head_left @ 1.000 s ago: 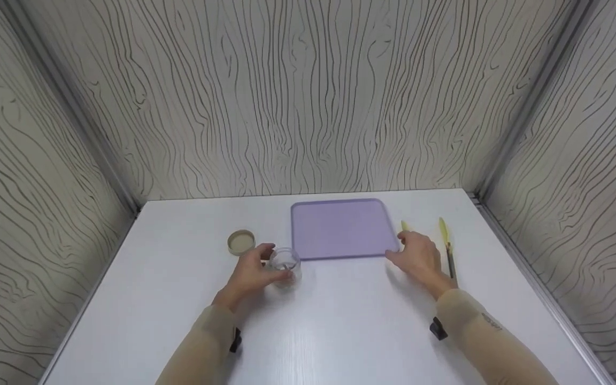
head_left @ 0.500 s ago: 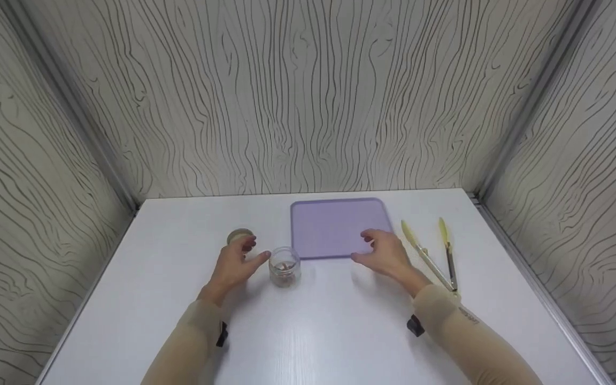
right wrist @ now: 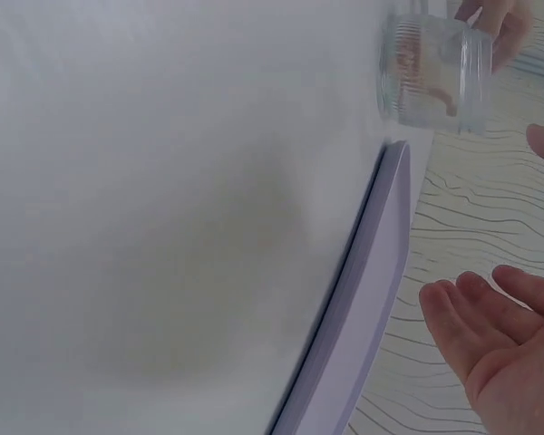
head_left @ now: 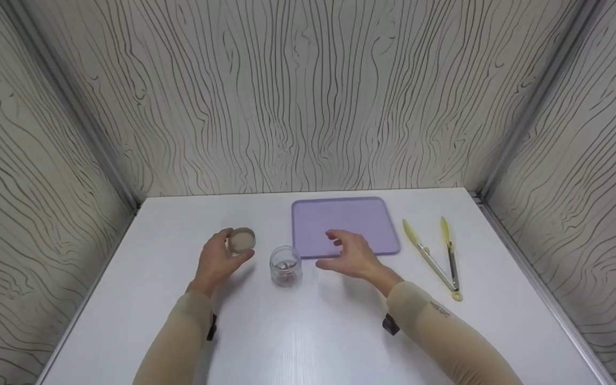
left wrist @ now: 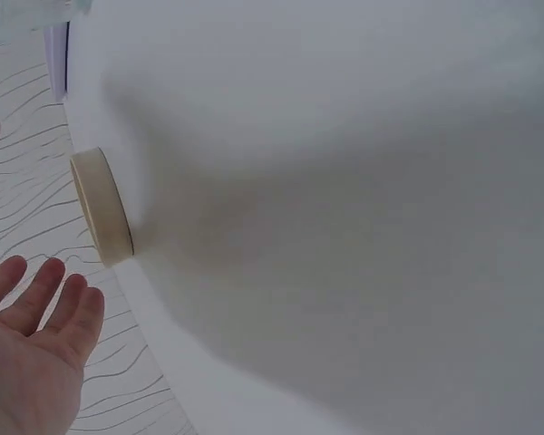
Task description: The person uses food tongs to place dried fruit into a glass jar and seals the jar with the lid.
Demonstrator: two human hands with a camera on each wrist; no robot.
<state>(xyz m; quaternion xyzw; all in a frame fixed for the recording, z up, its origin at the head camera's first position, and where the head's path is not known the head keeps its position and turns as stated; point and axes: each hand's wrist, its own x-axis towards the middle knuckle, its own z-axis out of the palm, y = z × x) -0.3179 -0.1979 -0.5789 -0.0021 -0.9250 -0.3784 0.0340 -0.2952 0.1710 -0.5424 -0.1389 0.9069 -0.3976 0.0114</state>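
A round beige lid (head_left: 241,241) lies on the white table, hollow side up. My left hand (head_left: 216,263) is spread beside it, thumb and fingers on either side. In the left wrist view, a gap shows between the fingers (left wrist: 63,313) and the lid's rim. To the right of the lid stands a clear glass jar (head_left: 285,274), uncovered, with small brownish pieces at its bottom. My right hand (head_left: 355,258) hovers over the front edge of the purple tray (head_left: 308,224), fingers loosely bent and holding nothing. Its thumb points toward the jar without touching it.
Tongs (head_left: 436,270) with yellow tips lie spread on the right side of the white table (head_left: 297,342). Wood-patterned panels (head_left: 297,107) rise behind the table and at both sides.
My left hand has let go of the jar and moved left to the lid. The right hand has travelled left from the tongs, across the tray's front, toward the jar.
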